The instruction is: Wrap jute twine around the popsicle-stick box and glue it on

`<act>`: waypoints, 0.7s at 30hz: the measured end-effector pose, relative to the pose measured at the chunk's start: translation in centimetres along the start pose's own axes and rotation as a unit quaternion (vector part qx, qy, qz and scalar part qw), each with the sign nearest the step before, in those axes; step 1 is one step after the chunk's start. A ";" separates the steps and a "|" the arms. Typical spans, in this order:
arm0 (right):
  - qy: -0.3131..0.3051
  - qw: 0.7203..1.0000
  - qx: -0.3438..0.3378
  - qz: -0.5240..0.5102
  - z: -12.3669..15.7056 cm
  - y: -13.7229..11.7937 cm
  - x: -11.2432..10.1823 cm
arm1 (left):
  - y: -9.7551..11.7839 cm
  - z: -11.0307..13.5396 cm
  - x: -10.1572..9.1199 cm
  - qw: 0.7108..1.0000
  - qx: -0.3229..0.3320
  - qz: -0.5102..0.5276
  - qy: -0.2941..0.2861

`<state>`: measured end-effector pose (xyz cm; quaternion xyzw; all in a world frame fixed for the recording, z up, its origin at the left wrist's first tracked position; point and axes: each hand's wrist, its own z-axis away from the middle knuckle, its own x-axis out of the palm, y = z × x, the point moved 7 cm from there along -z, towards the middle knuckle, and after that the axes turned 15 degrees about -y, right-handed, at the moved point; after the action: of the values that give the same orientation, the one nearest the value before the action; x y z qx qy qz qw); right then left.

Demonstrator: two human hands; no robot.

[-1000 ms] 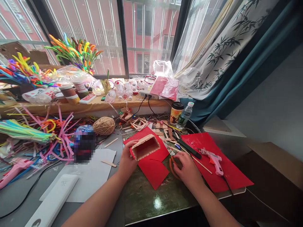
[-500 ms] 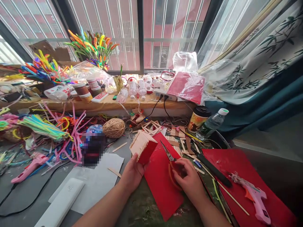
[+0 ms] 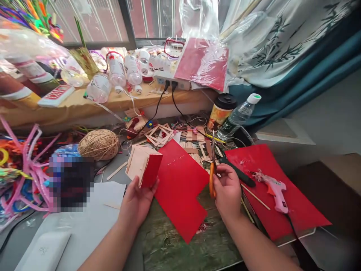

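In the head view, my left hand point(image 3: 138, 201) is closed around the lower part of a small wooden box point(image 3: 137, 162) built of pale sticks, with a red face point(image 3: 152, 168) turned to the right. My right hand point(image 3: 229, 188) grips orange-handled scissors point(image 3: 212, 177), their blades upright and apparently together. Between the two hands a red sheet point(image 3: 177, 188) with a notch cut from its right side lies on a dark green mat point(image 3: 169, 252). Small reddish scraps point(image 3: 203, 227) lie beside its lower corner.
On the right, a pink glue gun point(image 3: 275, 192) rests on another red sheet point(image 3: 304, 210). A water bottle point(image 3: 237, 116) and a lidded cup point(image 3: 221, 111) stand behind. At left are a twine ball point(image 3: 99, 145), pink pipe cleaners point(image 3: 31, 165) and a white power bank point(image 3: 46, 250). Craft sticks point(image 3: 191, 133) lie at the back.
The view has shifted right and closer. My right hand has moved away from over the red sheet, and the scissors have turned upright. The wooden box stays in my left hand.
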<state>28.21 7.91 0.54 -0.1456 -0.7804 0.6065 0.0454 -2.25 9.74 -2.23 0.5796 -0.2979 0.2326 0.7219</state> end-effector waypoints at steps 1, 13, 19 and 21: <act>-0.011 1.000 -0.005 0.008 0.0 -0.1 0.1 | -0.1 0.1 0.1 1.000 -0.011 -0.003 -0.006; -0.243 0.922 -0.077 0.291 1.5 -1.2 4.8 | -0.7 0.2 0.8 0.995 -0.056 0.064 -0.046; -0.227 0.914 -0.092 0.325 1.6 -1.4 5.0 | -0.4 0.3 0.9 0.996 -0.052 0.050 -0.060; -0.222 0.915 -0.096 0.324 1.6 -1.4 4.9 | -0.4 0.4 1.0 0.996 -0.049 0.037 -0.068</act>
<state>22.93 7.47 0.94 -0.2556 -0.7345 0.5272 -0.3423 -1.32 9.27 -1.76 0.5469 -0.3783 0.2044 0.7183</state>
